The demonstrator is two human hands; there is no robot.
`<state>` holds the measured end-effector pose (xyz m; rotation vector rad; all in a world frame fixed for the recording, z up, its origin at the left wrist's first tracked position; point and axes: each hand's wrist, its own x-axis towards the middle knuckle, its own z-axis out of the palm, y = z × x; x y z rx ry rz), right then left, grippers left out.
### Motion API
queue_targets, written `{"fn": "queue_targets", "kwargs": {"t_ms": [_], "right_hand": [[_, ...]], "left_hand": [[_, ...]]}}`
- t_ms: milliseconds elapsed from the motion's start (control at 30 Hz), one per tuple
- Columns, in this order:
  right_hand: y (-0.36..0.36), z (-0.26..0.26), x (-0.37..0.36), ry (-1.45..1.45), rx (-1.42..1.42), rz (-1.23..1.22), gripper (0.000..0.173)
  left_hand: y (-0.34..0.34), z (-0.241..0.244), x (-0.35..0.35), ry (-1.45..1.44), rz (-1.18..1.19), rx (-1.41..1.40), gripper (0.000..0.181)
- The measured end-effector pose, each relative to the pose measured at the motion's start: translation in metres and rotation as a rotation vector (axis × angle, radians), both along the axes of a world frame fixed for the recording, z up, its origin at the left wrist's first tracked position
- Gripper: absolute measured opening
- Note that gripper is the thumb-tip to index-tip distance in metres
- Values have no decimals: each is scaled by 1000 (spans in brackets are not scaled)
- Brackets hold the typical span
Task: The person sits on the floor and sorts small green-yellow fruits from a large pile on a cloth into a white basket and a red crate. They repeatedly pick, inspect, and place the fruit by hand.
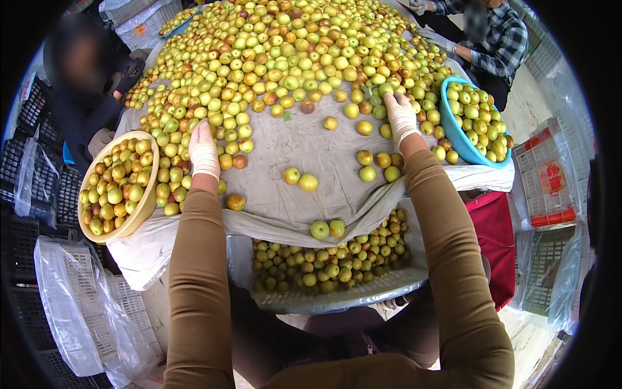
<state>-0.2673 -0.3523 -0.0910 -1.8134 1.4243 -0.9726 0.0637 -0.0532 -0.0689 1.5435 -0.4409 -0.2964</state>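
A large heap of yellow-green jujubes [291, 48], many with brown patches, covers the far part of a cloth-covered table [272, 146]. My left hand [203, 150], in a white glove, is held flat and edge-on against the fruit at the heap's left side. Nothing shows in it, though its palm is turned from view. At the right, my gloved right hand [401, 116] reaches into the heap's edge, its fingertips at a green jujube [387, 89]. Whether it grips that fruit is hidden. Several loose jujubes lie on the cloth between my hands.
A yellow basin [154, 187] of jujubes stands at the left, a blue basket [449, 121] of them at the right. Below the table's front edge a lined crate [335, 304] holds more. One person [82, 92] sits left, another [495, 44] far right. Plastic crates [544, 170] flank the table.
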Motion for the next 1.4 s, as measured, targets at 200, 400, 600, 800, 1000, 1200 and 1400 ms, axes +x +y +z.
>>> {"fn": "queue_targets", "kwargs": {"t_ms": [200, 400, 600, 800, 1000, 1200, 1400], "right_hand": [[-9, 13, 56, 8, 62, 285, 64], [48, 59, 83, 81, -790, 243, 17], [104, 63, 137, 757, -492, 931, 23], [110, 74, 132, 619, -342, 927, 17], [121, 134, -101, 286, -419, 473, 12], [126, 81, -356, 1058, -243, -230, 13], [126, 88, -312, 579, -532, -168, 11]], "left_hand": [[-46, -3, 1, -312, -159, 132, 50], [-55, 5, -17, 68, -417, -140, 49], [-43, 7, -3, 139, -344, -128, 58], [-43, -4, 4, 77, -413, -122, 57], [-51, -4, -6, 79, -426, -221, 46], [-52, -11, -5, -242, -445, 147, 40], [-60, -15, -11, -417, -265, 192, 28]]}}
